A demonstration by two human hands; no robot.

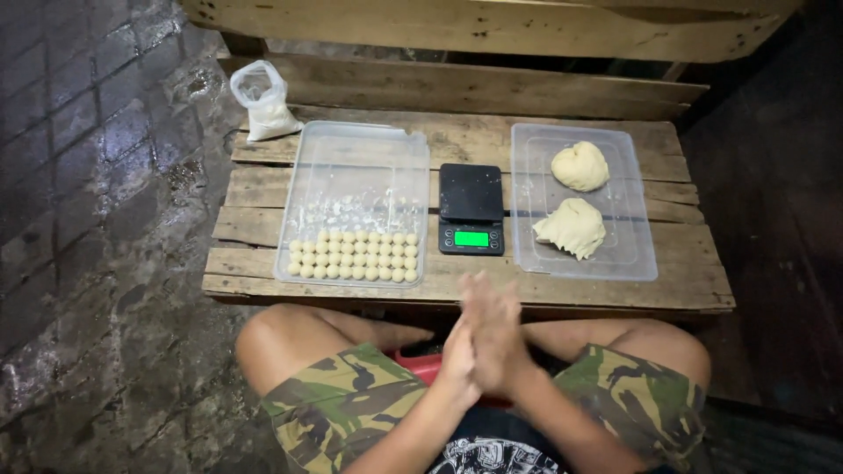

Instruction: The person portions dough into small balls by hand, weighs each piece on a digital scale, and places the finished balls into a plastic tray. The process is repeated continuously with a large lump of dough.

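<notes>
My left hand [458, 355] and my right hand [497, 329] are pressed palm to palm over my lap, just in front of the low wooden table [562, 294]. The hands are blurred; whether anything lies between the palms is hidden. On the table a clear plastic tray [351, 171] at the left holds several rows of small pale dough balls [354, 255] along its near edge. A black digital scale [471, 209] with a lit green display sits in the middle. A clear tray [632, 254] at the right holds two dough lumps, one round [580, 166] and one ragged [572, 228].
A knotted plastic bag of white powder [262, 101] rests on the table's far left corner. Wooden planks [492, 88] rise behind the table. Wet brick paving [97, 193] lies to the left. My knees in camouflage shorts [338, 395] flank a red stool [421, 364].
</notes>
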